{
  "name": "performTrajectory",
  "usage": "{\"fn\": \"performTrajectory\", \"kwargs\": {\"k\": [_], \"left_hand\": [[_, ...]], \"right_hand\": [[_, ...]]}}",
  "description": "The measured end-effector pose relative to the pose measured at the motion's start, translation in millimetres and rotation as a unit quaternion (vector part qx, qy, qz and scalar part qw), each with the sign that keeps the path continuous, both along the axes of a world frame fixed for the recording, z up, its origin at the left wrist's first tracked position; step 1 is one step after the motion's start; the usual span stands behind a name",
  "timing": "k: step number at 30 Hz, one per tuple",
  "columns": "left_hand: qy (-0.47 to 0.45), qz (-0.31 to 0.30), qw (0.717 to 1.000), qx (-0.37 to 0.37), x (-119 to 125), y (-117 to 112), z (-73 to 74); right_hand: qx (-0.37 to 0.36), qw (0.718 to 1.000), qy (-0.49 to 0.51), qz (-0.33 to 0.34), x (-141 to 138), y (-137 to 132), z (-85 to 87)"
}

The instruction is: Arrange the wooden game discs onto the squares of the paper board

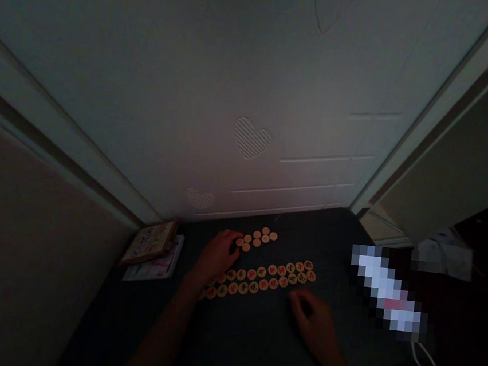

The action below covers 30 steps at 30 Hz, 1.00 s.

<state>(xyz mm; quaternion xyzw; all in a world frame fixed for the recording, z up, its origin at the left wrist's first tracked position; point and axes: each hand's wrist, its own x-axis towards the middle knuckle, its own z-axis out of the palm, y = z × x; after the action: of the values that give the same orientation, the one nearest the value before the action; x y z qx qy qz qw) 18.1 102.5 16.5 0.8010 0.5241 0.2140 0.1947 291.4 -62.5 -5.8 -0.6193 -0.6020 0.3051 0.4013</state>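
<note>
Plain-faced round wooden xiangqi pieces (256, 243) lie in a small group near the wall side of the dark table. My left hand (219, 252) reaches over the table, its thumb and index finger apart, fingertips at the leftmost plain piece (239, 242). Closer to me, two slanting rows of xiangqi pieces (263, 284) show red and black characters. My left wrist and forearm cover part of the rows' left end. Just below their right end rests my right hand (314, 325), fingers curled in, with nothing visible in it.
Books (152, 243) are stacked at the table's left edge. A blurred-out pale object (389, 292) with a white cord loop (424, 361) lies on the right. Behind the table (228, 342) stands a white panel (254, 80) with raised hearts. The light is dim.
</note>
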Motion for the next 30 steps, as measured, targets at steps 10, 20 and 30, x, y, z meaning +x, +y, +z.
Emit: {"fn": "performTrajectory", "kwargs": {"k": [10,20,30], "left_hand": [[-0.047,-0.018,0.998,-0.035,-6.4,2.0,11.6],[-0.554,0.053,0.782,-0.280,-11.0,-24.7,56.8],[-0.524,0.075,0.792,-0.304,-17.0,-28.2,63.3]], "right_hand": [[0.004,1.000,0.005,-0.005,-1.2,1.0,-5.1],[0.008,1.000,-0.002,0.005,-2.1,1.6,-3.1],[0.003,1.000,-0.010,-0.001,-2.0,1.4,-3.7]]}}
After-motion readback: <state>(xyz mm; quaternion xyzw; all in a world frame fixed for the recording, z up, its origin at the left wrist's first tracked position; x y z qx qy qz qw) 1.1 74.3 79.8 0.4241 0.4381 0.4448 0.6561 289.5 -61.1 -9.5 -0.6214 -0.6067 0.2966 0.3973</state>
